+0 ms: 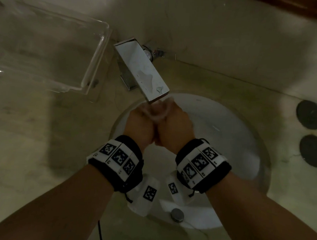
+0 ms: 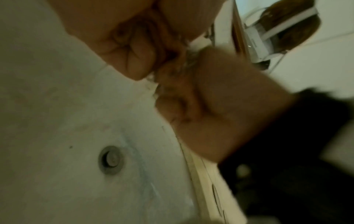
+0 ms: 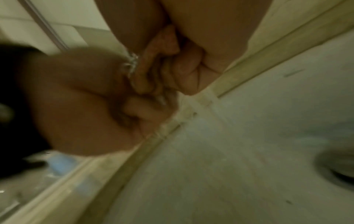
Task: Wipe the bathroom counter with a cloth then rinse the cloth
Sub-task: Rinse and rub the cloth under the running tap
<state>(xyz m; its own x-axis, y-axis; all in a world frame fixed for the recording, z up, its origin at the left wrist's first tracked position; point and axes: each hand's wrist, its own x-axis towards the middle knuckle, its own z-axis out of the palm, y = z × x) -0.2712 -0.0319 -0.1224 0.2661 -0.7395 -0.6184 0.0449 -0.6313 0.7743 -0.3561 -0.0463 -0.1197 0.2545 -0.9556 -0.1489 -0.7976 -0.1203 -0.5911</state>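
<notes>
Both of my hands are pressed together in fists over the white sink basin [image 1: 222,133], just under the end of the flat chrome faucet spout [image 1: 143,70]. My left hand [image 1: 141,124] and right hand [image 1: 175,124] grip a small, pale, wet cloth [image 1: 160,109] bunched between them. The cloth pokes out above the knuckles, right at the spout's tip. In the left wrist view my curled fingers [image 2: 138,60] meet the right hand [image 2: 210,98]. The right wrist view shows curled fingers [image 3: 187,71] against the left hand [image 3: 82,106], with water drops between. Most of the cloth is hidden inside the fists.
A clear plastic tray [image 1: 95,50] sits on the beige counter [image 1: 26,132] left of the faucet. Two dark round discs [image 1: 309,114] lie on the counter at the right. The metal drain stopper [image 1: 176,214] is at the near side of the basin.
</notes>
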